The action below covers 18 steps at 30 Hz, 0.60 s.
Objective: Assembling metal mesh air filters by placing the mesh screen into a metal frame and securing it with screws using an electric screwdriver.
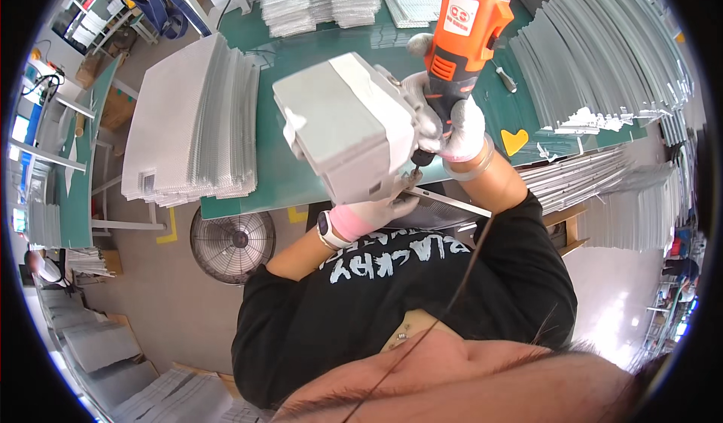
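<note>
While pale panels [169, 122] stand stacked at the left of the green bench [290, 174], a grey box [335, 110] crossed by a white strip shows over the near edge. The gloved left hand [380, 210] is at its lower side, partly hidden; whether its grip is closed I cannot tell. The right hand [468, 128] has its grip wrapped around an orange drill [461, 35]; farther right lies a yellow plate [514, 142].
</note>
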Available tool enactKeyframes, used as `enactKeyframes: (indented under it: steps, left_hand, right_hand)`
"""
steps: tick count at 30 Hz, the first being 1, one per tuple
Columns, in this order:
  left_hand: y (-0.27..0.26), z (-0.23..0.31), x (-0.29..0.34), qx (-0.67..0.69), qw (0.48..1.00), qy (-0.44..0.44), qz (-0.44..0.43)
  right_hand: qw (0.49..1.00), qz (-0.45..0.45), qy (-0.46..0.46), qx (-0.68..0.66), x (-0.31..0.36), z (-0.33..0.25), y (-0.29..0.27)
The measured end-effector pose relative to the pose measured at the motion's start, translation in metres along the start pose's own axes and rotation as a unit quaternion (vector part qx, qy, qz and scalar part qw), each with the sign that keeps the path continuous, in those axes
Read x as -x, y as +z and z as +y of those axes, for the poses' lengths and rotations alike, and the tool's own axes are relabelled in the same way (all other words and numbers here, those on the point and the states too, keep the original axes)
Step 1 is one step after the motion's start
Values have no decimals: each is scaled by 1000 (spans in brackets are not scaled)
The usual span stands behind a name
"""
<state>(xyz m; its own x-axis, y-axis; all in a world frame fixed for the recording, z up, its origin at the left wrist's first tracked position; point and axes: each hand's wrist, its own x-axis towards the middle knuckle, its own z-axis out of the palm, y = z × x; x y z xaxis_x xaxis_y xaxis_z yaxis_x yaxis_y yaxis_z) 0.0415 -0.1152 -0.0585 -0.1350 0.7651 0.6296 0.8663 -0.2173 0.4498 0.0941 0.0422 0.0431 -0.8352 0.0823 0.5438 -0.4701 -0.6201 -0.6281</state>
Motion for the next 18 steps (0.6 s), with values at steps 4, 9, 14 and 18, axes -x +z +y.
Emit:
enactKeyframes:
  steps: [4,9,14,18]
  left_hand:
    - [1,-1,6,31,999,4,-16]
    - [3,-3,6,28,999,35,-1]
    - [-16,-10,-15,-82,996,18,-4]
    - [-28,-29,-37,-154,986,1,-58]
  right_hand:
    - [999,10,23,39,2,2,2]
    - [1000,-15,5,24,-2,5,0]
    - [971,203,-82,93,-19,-43,-1]
    - [948,135,-167,234,-57,-109,-24]
